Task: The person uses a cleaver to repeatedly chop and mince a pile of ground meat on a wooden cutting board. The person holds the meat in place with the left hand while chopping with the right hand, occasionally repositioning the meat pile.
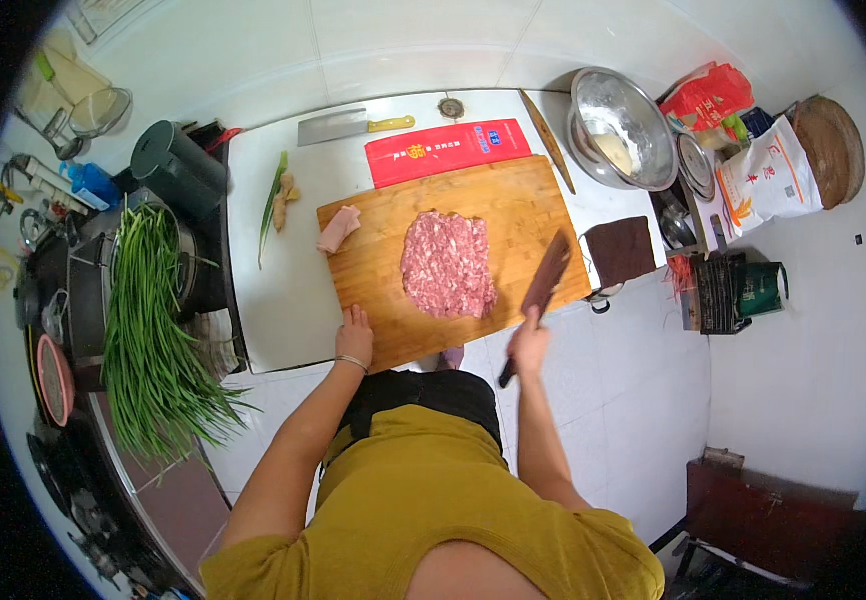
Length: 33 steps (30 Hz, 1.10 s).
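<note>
A flattened slab of minced meat [446, 264] lies in the middle of a wooden cutting board [373, 268]. My right hand [528, 345] is wrapped round the handle of a cleaver [549, 270], its dark blade tilted over the board's right part, apart from the meat. At the board's near left corner my left hand [355, 336] rests with its fingers stretched out on the wood, a bracelet at the wrist. A pale pink piece of meat [339, 229] sits near the board's left edge.
Behind the board lie another cleaver [357, 126] and a red packet [448, 151]. Ginger [285, 201] and a green onion [272, 208] are to its left. Many long green chives [158, 340] hang at far left. A steel bowl [621, 130] with dough and a brown cloth [620, 252] stand right.
</note>
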### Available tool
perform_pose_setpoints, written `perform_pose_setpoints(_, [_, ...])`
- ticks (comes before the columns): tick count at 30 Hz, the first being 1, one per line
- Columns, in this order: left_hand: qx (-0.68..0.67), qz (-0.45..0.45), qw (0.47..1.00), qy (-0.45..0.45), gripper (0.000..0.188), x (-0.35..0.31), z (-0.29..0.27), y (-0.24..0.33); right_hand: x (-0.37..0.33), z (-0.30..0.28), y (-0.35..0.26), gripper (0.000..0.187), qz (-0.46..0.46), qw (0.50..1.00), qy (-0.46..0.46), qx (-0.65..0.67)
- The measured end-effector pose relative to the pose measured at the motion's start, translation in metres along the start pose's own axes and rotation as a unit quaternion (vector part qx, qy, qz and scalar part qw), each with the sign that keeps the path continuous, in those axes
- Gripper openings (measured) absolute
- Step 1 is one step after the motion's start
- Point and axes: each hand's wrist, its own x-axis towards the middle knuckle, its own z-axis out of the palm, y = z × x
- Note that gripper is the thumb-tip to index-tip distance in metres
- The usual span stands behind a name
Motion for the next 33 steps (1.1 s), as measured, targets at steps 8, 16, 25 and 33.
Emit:
perform_pose_setpoints(8, [0.005, 0.023, 0.999, 0.043, 0.043, 0.003, 0.008, -0.005, -0.008, 0.015, -0.022, 0.053, -0.011, 0.998, -0.063, 0.02])
perform_pose_setpoints(16, [0.033, 0.037, 0.997, 0.055, 0.039, 0.004, 0.016, -0.01, 0.036, 0.054, 0.031, 0.057, -0.046, 0.991, -0.07, -0.105])
perform_pose_setpoints(25, [0.028, 0.03, 0.999, 0.012, 0.041, 0.008, 0.006, -0.004, 0.028, 0.077, 0.056, 0.063, -0.132, 0.944, -0.046, -0.299])
perform_pose_setpoints(33, [0.038, 0.011, 0.998, 0.039, 0.042, 0.002, 0.009, -0.003, -0.034, 0.028, -0.019, 0.054, -0.134, 0.987, -0.037, -0.076])
